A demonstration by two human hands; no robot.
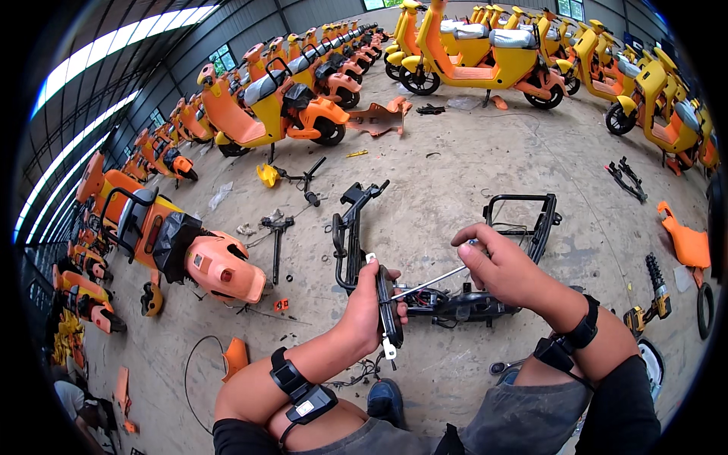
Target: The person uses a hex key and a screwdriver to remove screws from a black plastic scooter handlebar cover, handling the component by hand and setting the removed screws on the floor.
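Left hand (364, 309): fingers wrapped around a narrow black part (391, 324) with white ends, held raised in front of the person, above the concrete floor (447, 182). Right hand (493, 262): thumb and fingers closed on the upper end of a slender metal rod (436, 280), its lower end at the black part; whether they touch cannot be told. Beyond: a black metal frame (470, 306)

Head-worn fisheye view, facing down and forward, near the fingers (478, 233)
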